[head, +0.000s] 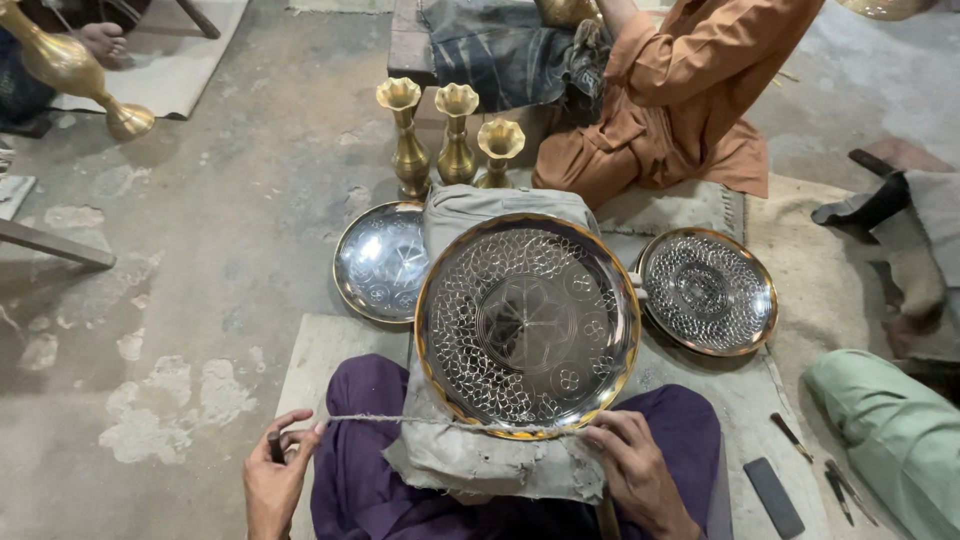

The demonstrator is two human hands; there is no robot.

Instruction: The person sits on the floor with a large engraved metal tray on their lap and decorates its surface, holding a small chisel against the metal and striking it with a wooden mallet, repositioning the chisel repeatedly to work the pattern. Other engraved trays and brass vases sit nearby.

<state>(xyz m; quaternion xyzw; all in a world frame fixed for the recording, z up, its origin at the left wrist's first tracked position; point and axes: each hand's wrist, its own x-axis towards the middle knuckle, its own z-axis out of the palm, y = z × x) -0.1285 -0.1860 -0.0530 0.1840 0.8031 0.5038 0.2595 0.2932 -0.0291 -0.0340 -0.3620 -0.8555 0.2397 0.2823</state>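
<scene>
- A large engraved round tray (527, 324) is propped on a grey cloth-covered block (480, 460) resting on the lap of the person wearing purple trousers (365, 480).
- A taut string (400, 420) is stretched across the tray's lower rim, from the left hand (275, 475) to the right hand (635, 465).
- The left hand is seen closed on a small dark tool (274, 446) and the string's end, out beyond the left knee, above the bare concrete floor (180, 300).
- The right hand is laid on the block's lower right corner, its fingers curled narrow on the string just beside the tray's edge.
- Open floor is found to the left of the lap; the right side is crowded by a second patterned tray (708, 291), which lies just beside the large tray's right rim.
- A plainer silver tray (382, 262) is partly hidden behind the block on the left.
- Three brass vases (455, 135) are stood just beyond the block, with a seated person in orange clothing (690, 90) behind them.
- Small tools (775, 497) are laid on the mat at the lower right, near a green-clad leg (890, 430).
- The large tray's face is polished silver, ringed by a gold rim, with a scale-like border pattern and a central flower medallion.
</scene>
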